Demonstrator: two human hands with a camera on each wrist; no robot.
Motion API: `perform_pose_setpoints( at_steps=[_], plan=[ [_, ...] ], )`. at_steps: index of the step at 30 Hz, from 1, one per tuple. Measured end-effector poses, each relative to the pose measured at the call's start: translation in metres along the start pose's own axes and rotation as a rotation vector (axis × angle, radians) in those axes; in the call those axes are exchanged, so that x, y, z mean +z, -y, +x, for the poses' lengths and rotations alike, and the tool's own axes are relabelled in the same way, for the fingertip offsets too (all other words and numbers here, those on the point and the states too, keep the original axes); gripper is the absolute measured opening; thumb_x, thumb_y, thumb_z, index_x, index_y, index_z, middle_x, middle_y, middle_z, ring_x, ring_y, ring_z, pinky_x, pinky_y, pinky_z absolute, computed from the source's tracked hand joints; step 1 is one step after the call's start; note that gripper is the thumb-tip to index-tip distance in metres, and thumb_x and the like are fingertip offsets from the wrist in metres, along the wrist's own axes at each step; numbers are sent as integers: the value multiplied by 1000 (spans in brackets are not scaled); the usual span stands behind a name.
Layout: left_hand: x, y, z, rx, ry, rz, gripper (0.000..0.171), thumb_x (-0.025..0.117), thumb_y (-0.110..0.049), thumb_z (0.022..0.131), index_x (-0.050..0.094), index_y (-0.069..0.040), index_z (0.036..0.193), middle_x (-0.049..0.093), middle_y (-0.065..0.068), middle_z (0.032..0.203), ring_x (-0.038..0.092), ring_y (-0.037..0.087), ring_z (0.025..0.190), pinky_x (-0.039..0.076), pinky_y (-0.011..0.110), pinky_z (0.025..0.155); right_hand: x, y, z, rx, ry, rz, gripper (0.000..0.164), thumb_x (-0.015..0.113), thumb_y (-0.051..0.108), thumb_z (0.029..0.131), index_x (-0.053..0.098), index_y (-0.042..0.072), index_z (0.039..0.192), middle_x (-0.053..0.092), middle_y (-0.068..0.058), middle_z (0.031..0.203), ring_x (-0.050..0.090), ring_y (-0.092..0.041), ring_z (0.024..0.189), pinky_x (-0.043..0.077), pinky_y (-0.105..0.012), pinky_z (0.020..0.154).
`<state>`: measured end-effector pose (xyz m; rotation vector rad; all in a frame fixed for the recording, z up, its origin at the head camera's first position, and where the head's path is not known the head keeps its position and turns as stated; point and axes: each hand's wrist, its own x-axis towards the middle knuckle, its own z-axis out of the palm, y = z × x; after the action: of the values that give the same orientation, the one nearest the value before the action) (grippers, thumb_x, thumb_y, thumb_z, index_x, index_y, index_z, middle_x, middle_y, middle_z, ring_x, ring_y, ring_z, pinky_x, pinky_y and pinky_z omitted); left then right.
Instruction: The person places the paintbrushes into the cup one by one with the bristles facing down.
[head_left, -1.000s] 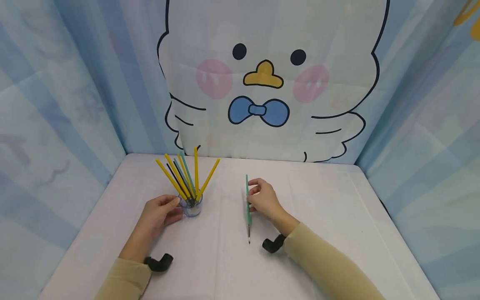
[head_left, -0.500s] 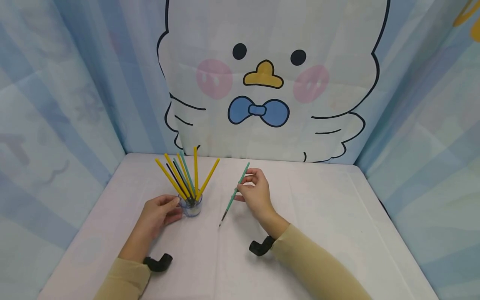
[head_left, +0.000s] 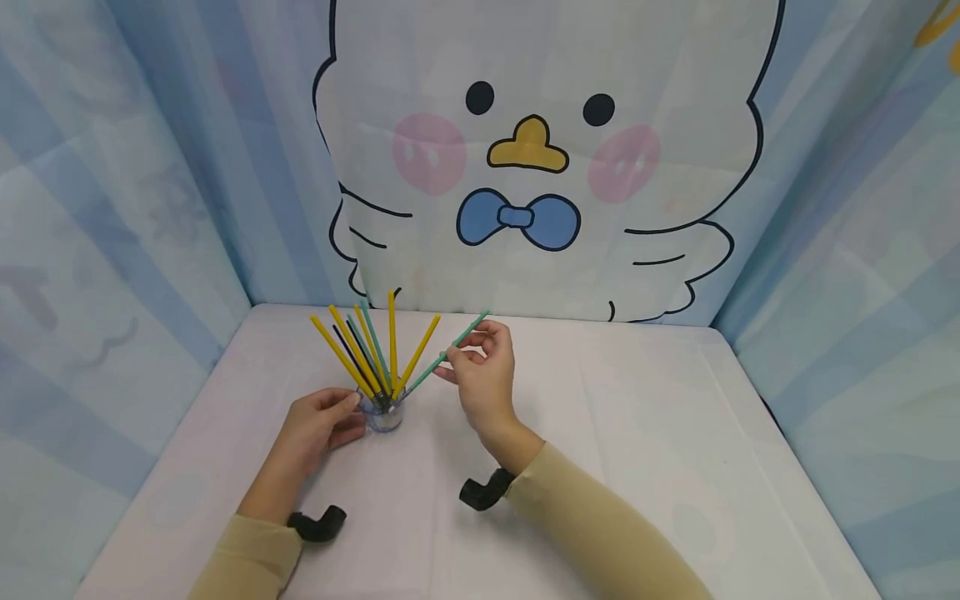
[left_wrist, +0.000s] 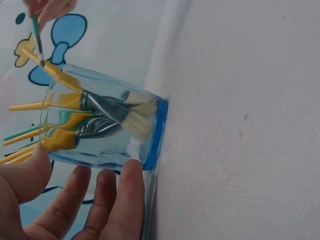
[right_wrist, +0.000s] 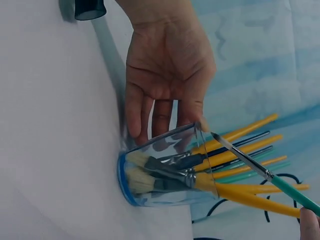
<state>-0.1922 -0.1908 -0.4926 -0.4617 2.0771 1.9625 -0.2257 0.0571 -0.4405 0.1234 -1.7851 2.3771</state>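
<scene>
My left hand holds the side of a clear cup with a blue base. Its thumb is at the rim and its fingers lie along the wall in the left wrist view. Several yellow, teal and dark-handled paintbrushes stand in the cup, bristles down. My right hand pinches a thin teal paintbrush by its handle, tilted with the tip down and left. In the right wrist view that brush's tip is by the cup's rim, in front of the other handles; whether it touches is unclear.
A white cloth covers the table. Behind it hangs a curtain with a cartoon bird, and blue striped curtains close in the sides. Each wrist wears a black mount.
My right hand has moved left and away from me, bringing the teal paintbrush from the table's middle to the cup and tilting it. My left hand stays at the cup.
</scene>
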Motion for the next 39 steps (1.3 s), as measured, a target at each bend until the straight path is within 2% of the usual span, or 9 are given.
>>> perform_pose_setpoints(
  at_steps=[7,11,21,28,34,39],
  plan=[
    [0,0,-2,0,0,-1,50,67,-31,108,58,2,145,68,9,122,70,17,103,69,30,87,13,-10,-2,-26,-2,-8,43,64,-13,95,48,10,127,58,-13,110,66,-17,83,71,-40,78],
    [3,-1,-2,1,-4,1,50,67,-31,108,58,2,145,67,11,125,70,18,103,69,30,87,16,-18,-4,-16,13,-40,43,65,-14,95,48,8,128,57,-12,109,66,-18,85,71,-41,79],
    [3,0,-2,5,-1,-8,49,68,-30,108,58,3,144,68,9,121,70,17,101,69,30,86,20,-26,-9,20,47,-115,44,66,-14,95,51,13,127,56,-6,103,67,-18,84,71,-40,76],
    [2,1,0,8,-3,-3,49,68,-31,108,59,2,143,68,9,121,71,17,101,69,31,86,20,-30,-9,59,65,-176,42,65,-13,97,55,12,129,60,-13,105,74,-29,88,71,-42,73],
    [2,-1,0,-10,-1,-3,49,68,-31,108,59,1,143,67,11,124,71,18,104,69,32,88,13,-33,-13,106,81,-242,42,64,-11,99,57,12,133,66,-14,108,78,-30,94,71,-39,69],
    [1,-3,-1,-31,-1,16,49,67,-33,108,59,0,144,67,11,126,70,18,106,69,31,88,5,-35,-15,145,81,-249,44,65,-11,98,56,13,134,68,-23,114,77,-42,104,70,-38,68]
  ],
)
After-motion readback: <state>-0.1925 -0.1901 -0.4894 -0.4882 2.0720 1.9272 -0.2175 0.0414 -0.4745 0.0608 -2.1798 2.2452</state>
